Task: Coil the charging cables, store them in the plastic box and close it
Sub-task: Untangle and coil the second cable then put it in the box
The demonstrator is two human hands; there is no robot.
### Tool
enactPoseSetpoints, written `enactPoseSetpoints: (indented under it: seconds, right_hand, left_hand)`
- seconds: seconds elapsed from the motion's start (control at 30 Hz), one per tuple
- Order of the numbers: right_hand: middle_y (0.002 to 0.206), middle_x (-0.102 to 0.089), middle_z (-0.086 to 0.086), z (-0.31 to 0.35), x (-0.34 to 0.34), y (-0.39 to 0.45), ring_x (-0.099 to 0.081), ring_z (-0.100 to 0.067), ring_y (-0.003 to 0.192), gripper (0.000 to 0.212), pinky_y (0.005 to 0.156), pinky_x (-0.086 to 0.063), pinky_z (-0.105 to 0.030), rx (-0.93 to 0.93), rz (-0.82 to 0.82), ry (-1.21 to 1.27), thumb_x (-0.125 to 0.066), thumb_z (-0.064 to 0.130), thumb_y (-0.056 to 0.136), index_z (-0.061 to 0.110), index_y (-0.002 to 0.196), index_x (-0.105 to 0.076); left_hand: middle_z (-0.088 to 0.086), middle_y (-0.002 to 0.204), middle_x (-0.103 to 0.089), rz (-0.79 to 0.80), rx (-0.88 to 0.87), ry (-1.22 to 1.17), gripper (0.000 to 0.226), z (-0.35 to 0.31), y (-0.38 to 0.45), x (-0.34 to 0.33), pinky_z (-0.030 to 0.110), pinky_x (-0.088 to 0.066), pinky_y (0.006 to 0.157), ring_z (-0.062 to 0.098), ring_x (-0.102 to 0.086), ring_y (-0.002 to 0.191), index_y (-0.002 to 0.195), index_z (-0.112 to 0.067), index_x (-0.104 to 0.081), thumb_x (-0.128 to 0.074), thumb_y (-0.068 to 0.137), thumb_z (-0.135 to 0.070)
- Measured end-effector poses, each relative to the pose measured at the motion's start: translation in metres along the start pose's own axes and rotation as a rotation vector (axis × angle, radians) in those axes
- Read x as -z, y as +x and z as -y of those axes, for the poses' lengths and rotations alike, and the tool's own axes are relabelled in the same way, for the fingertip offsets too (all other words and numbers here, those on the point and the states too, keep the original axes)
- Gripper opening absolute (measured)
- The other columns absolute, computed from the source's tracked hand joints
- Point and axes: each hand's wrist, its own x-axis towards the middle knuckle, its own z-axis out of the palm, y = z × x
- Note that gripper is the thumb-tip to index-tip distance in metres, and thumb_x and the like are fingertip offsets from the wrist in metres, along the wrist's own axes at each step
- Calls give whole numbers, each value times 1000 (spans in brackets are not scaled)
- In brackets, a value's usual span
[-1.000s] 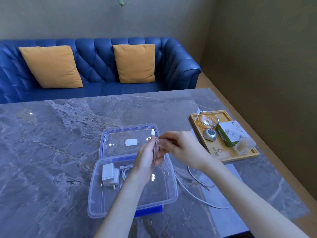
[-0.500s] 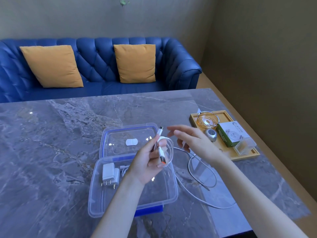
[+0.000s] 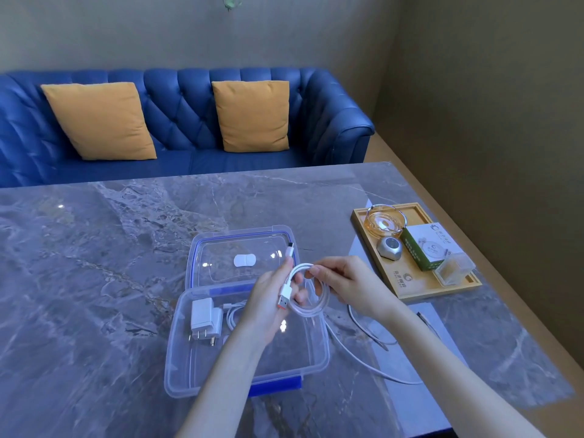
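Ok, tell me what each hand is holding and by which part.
Both hold the same white cable. The left hand grips it near its two plug ends, pinning the coil; the right hand pinches the top of the loop.

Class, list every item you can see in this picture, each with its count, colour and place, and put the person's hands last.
plastic box: 1, clear, blue latches, table, open
lid: 1, clear, behind box
charger plug: 1, white, in box
coiled cable: 1, white, in box
held cable: 1, white, half coiled, tail on table
table: 1, grey marble
wooden tray: 1, right
glass dish: 1, on tray
green box: 1, on tray
sofa: 1, blue
cushions: 2, orange
left hand: grips cable
right hand: pinches loop
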Motion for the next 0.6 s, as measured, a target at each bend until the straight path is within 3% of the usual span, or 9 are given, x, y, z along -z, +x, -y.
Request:
enactPoseSetpoints:
  seconds: [0.07,0.17,0.27,0.33,0.47,0.6]
  right_hand:
    - [44,-54,21,-2,-2,0,-39,-4,40,23,45,-31,-10,1,-44,-17,-50,21,94,13,88,-70]
    - [51,-52,10,-7,-4,0,-33,-6,46,24,45,-29,-12,1,-95,61,-49,22,94,27,82,-70]
    - [55,-49,3,-12,-7,0,-30,-6,41,24,39,-27,-14,-66,-185,317,-50,19,94,13,82,-70]
    - [45,-49,9,-12,-8,-1,-29,-3,37,24,37,-26,-13,-88,-228,397,-49,15,94,9,81,-67]
    - [44,-51,10,-12,-14,-2,-31,-1,36,24,36,-26,-12,-90,-261,442,-48,14,95,7,84,-68]
    - [48,-51,7,-14,-20,-1,-30,-1,35,24,35,-25,-12,-126,-284,531,-49,14,94,6,82,-68]
  left_hand:
    - [-6,36,-42,-64,-52,37,40,0,0,-1,19,-37,50,15,-42,51,73,-4,-52,-35,97,-31]
    - [-3,42,-48,-51,5,-112,39,-2,0,-5,21,-42,54,19,-36,60,93,1,-52,-29,99,-31]
    - [7,56,-56,-65,22,-199,32,-4,-2,-5,27,-52,62,24,-54,67,90,0,-53,-32,97,-23]
    - [11,63,-66,-94,-10,-182,29,-2,-5,-5,33,-53,73,26,-65,73,88,-1,-57,-35,97,-18]
    - [12,75,-73,-68,-11,-241,27,2,-5,-3,36,-52,80,23,-71,75,91,-5,-61,-38,96,-18]
    - [7,70,-71,-26,-29,-265,26,7,-5,-1,34,-51,78,19,-69,71,93,-6,-63,-38,95,-12]
